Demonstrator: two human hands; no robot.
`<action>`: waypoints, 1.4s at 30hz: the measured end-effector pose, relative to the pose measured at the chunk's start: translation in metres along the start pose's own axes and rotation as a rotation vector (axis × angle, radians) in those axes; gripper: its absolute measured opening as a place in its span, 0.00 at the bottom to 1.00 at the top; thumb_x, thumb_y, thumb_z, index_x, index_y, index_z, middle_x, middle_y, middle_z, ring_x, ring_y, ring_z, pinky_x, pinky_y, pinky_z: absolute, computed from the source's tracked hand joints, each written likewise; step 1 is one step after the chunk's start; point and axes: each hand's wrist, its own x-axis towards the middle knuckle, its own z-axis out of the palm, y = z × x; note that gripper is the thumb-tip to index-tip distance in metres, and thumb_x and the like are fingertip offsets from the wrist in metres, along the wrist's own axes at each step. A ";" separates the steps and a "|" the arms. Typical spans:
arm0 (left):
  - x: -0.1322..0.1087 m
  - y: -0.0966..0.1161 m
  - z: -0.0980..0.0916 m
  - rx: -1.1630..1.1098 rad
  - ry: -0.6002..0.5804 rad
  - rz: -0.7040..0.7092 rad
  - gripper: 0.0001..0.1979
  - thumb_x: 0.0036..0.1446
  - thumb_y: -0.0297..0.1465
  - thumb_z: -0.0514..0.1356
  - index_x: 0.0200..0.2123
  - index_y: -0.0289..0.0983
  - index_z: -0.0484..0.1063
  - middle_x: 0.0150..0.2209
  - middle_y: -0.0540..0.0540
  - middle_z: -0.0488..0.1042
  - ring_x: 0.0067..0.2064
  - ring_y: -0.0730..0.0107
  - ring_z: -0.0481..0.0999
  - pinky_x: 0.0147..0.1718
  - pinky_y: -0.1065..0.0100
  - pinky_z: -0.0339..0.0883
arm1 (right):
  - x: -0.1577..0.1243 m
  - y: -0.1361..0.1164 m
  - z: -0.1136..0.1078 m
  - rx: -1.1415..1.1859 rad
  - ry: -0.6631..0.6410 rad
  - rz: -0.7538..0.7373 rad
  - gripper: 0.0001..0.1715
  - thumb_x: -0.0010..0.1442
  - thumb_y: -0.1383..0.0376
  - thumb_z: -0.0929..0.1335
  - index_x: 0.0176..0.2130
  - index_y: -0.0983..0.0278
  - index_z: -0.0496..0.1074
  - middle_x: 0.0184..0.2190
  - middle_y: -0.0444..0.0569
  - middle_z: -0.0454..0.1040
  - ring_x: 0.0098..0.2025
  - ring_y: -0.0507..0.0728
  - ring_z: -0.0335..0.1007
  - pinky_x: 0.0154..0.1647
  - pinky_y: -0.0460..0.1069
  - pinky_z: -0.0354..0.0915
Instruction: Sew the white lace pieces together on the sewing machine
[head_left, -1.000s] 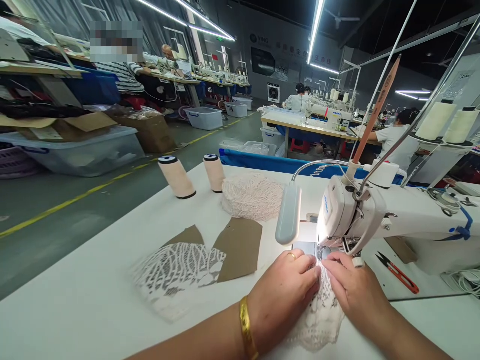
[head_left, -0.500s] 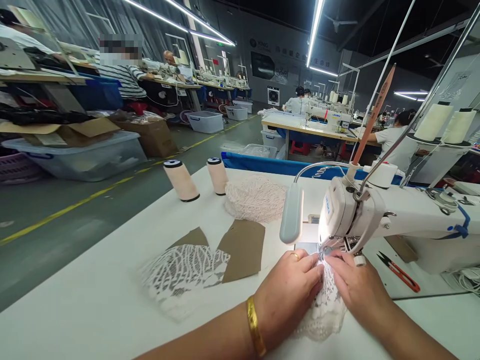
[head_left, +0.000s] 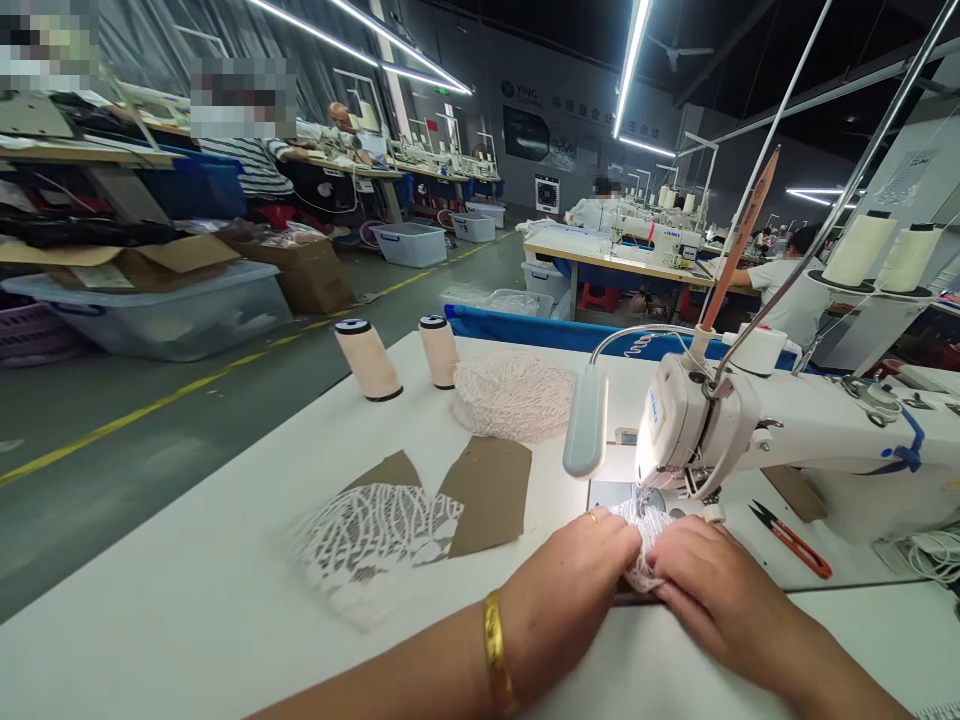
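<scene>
A piece of white lace fabric (head_left: 643,520) lies bunched under the needle area of a white sewing machine (head_left: 679,420). My left hand (head_left: 574,575), with a gold bangle at the wrist, grips its left side, fingers closed. From the right, my right hand (head_left: 712,575) pinches the same lace with curled fingers. Both hands rest close together just in front of the presser foot, and the fingertips are partly hidden in the folds. Left of them, more white lace (head_left: 375,535) lies partly over brown card pattern pieces (head_left: 495,495).
Orange thread snips (head_left: 795,540) lie right of the machine. Behind the card sit a lace pile (head_left: 514,395) and two thread cones (head_left: 369,360), (head_left: 438,352). A lamp (head_left: 586,420) hangs beside the machine head. Co-workers sit at other machines; plastic bins (head_left: 409,243) stand on the floor.
The lace that hung down toward me between my hands is now gathered up near the needle. My fingers have curled further in, and my right hand has turned over the cloth.
</scene>
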 end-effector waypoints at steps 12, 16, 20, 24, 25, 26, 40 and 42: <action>0.034 -0.010 -0.010 -0.366 -0.103 -0.300 0.05 0.46 0.24 0.54 0.22 0.38 0.62 0.30 0.50 0.65 0.33 0.67 0.69 0.34 0.68 0.64 | 0.016 0.001 0.013 0.250 0.422 0.313 0.18 0.74 0.55 0.62 0.38 0.59 0.75 0.32 0.45 0.79 0.34 0.55 0.76 0.38 0.47 0.70; 0.037 -0.009 -0.011 -0.419 -0.113 -0.344 0.05 0.47 0.28 0.57 0.21 0.37 0.64 0.31 0.50 0.65 0.32 0.68 0.71 0.32 0.69 0.65 | 0.017 0.001 0.014 0.270 0.446 0.321 0.18 0.74 0.56 0.62 0.37 0.59 0.74 0.31 0.45 0.79 0.34 0.55 0.76 0.38 0.46 0.70; 0.037 -0.002 -0.013 -0.529 -0.107 -0.417 0.08 0.44 0.34 0.63 0.23 0.37 0.68 0.33 0.50 0.67 0.34 0.67 0.72 0.31 0.70 0.67 | 0.014 0.000 0.015 0.257 0.413 0.329 0.17 0.74 0.57 0.62 0.36 0.59 0.73 0.29 0.43 0.76 0.32 0.54 0.74 0.35 0.45 0.67; 0.035 0.002 -0.014 -0.596 -0.080 -0.421 0.09 0.47 0.35 0.64 0.23 0.36 0.69 0.35 0.48 0.71 0.35 0.67 0.72 0.33 0.69 0.69 | 0.010 -0.001 0.013 0.225 0.372 0.312 0.16 0.74 0.58 0.62 0.36 0.59 0.71 0.28 0.42 0.75 0.29 0.53 0.71 0.33 0.46 0.64; 0.034 0.002 -0.015 -0.587 -0.072 -0.397 0.10 0.50 0.35 0.64 0.24 0.36 0.70 0.35 0.48 0.72 0.35 0.67 0.72 0.33 0.70 0.69 | 0.009 -0.001 0.012 0.215 0.363 0.302 0.15 0.74 0.58 0.62 0.36 0.59 0.71 0.28 0.42 0.75 0.29 0.53 0.70 0.33 0.46 0.63; 0.032 0.002 -0.015 -0.574 -0.063 -0.363 0.11 0.52 0.36 0.63 0.23 0.36 0.70 0.35 0.48 0.73 0.35 0.67 0.72 0.33 0.70 0.69 | 0.008 -0.001 0.011 0.203 0.351 0.288 0.15 0.75 0.59 0.62 0.36 0.59 0.71 0.29 0.42 0.75 0.29 0.53 0.70 0.33 0.46 0.63; -0.005 0.001 0.006 -0.050 0.162 0.188 0.09 0.64 0.22 0.61 0.32 0.39 0.77 0.36 0.53 0.81 0.36 0.67 0.75 0.42 0.60 0.61 | 0.000 0.006 0.010 -0.079 0.094 -0.070 0.17 0.78 0.63 0.60 0.34 0.60 0.63 0.30 0.43 0.72 0.33 0.55 0.64 0.37 0.49 0.57; -0.003 0.000 0.007 -0.036 0.175 0.189 0.09 0.64 0.23 0.61 0.30 0.38 0.76 0.36 0.53 0.81 0.36 0.67 0.75 0.42 0.60 0.61 | 0.000 0.008 0.012 -0.088 0.096 -0.060 0.17 0.78 0.64 0.60 0.34 0.60 0.63 0.31 0.43 0.72 0.33 0.55 0.65 0.37 0.49 0.56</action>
